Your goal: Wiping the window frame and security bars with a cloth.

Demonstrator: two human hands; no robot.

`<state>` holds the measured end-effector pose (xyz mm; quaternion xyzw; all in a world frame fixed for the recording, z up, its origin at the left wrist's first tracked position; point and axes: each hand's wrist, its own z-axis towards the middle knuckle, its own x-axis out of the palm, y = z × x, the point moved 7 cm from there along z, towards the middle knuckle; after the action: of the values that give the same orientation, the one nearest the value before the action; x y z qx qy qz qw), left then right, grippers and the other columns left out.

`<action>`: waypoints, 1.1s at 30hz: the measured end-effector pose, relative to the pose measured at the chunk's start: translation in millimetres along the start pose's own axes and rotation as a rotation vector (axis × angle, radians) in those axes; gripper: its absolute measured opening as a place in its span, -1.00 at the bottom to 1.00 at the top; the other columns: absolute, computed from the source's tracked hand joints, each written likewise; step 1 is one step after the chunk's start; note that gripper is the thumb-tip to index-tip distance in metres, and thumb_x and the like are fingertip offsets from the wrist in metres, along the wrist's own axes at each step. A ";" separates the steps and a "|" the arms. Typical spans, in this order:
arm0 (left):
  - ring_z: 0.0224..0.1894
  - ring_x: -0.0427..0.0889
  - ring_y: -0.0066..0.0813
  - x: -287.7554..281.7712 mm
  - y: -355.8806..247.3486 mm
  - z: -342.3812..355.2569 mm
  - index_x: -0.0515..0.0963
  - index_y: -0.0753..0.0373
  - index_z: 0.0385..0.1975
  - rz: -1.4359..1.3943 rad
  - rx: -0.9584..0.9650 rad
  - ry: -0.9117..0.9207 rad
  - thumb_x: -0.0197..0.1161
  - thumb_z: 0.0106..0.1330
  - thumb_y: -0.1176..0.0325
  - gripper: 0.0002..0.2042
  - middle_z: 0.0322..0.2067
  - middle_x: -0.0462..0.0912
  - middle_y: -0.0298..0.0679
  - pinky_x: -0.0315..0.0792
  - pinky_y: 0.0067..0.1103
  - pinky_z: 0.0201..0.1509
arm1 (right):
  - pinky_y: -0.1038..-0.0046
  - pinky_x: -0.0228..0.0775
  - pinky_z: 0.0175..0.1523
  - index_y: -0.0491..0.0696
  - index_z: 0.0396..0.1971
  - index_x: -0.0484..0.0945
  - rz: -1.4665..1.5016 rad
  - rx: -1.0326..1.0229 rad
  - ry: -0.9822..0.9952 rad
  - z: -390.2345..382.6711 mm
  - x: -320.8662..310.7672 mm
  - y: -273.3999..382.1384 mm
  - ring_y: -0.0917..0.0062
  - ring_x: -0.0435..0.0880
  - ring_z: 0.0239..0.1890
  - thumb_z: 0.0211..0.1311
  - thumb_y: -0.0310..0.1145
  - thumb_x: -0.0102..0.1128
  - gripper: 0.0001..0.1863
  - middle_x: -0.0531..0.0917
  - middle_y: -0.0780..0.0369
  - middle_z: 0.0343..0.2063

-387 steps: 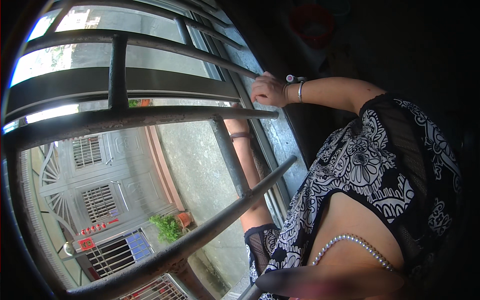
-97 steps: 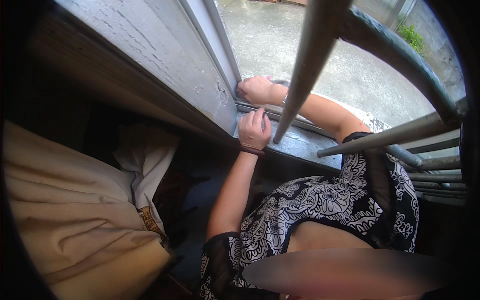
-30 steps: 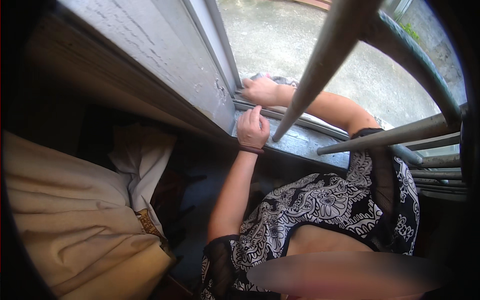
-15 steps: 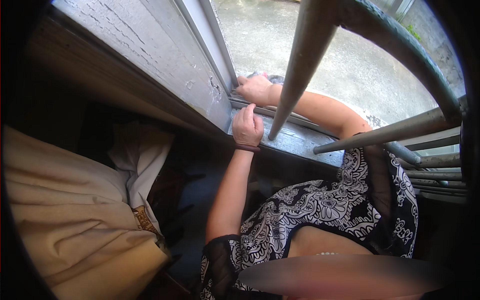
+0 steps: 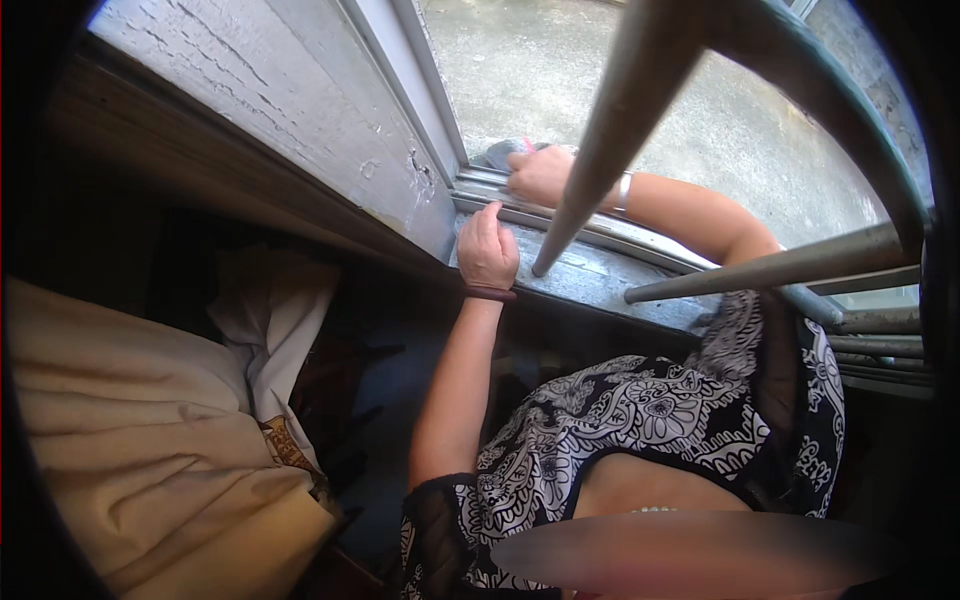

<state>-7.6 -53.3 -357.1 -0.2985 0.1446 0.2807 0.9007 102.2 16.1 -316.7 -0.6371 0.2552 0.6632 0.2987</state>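
My left hand (image 5: 488,248) rests on the grey, worn windowsill (image 5: 590,272), its fingers lying forward together and their tips at the window track (image 5: 590,228). A dark band circles this wrist. Reaching in from the right behind the bars, my right hand (image 5: 542,175) is closed low over the track, with a pale bracelet at its wrist. Whatever its fingers hold, if anything, is hidden. Just beyond these fingers sits a grey bundle (image 5: 500,155) with a bit of pink; I cannot tell whether the hand touches it.
Metal bars (image 5: 625,130) cross in front of the window on the right. A window frame (image 5: 280,90) with cracked white paint stands at the left. Beige fabric (image 5: 150,400) hangs at the lower left. Outside lies concrete ground (image 5: 540,70).
My right hand has moved right along the track, away from the window frame's corner, and its bracelet now shows. My left hand keeps its place on the sill. The view has shifted slightly.
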 end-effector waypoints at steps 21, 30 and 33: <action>-0.32 0.57 0.06 7.7 6.7 12.1 0.54 0.33 -0.12 -0.063 0.027 0.015 0.05 0.20 0.52 -0.74 -0.37 0.58 0.00 0.44 -0.19 -0.19 | 0.24 0.54 -0.28 0.02 -0.36 0.66 0.050 -0.056 -0.089 53.4 9.8 -16.0 0.23 0.68 -0.38 0.19 -0.29 0.16 -0.85 0.58 0.15 -0.29; -0.22 0.60 0.05 37.8 34.0 17.9 0.51 0.34 -0.09 -0.045 -0.017 0.106 0.03 0.22 0.51 -0.73 -0.27 0.62 0.03 0.47 -0.21 -0.11 | 0.22 0.51 -0.20 0.03 -0.28 0.66 0.181 0.060 -0.189 -20.2 36.1 -57.4 0.27 0.67 -0.29 0.26 -0.27 0.17 -0.85 0.59 0.21 -0.29; -0.20 0.60 0.05 42.5 45.6 4.9 0.51 0.35 -0.07 -0.030 -0.052 0.136 0.02 0.21 0.51 -0.71 -0.23 0.63 0.02 0.47 -0.21 -0.08 | 0.25 0.51 -0.16 -0.01 -0.28 0.66 0.196 0.288 -0.058 -49.3 49.0 -55.4 0.25 0.66 -0.28 0.26 -0.31 0.18 -0.85 0.59 0.19 -0.31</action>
<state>-0.1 -2.2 -392.3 -0.3422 0.1937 0.2500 0.8848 175.9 22.4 -366.0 -0.5403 0.3995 0.6639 0.3281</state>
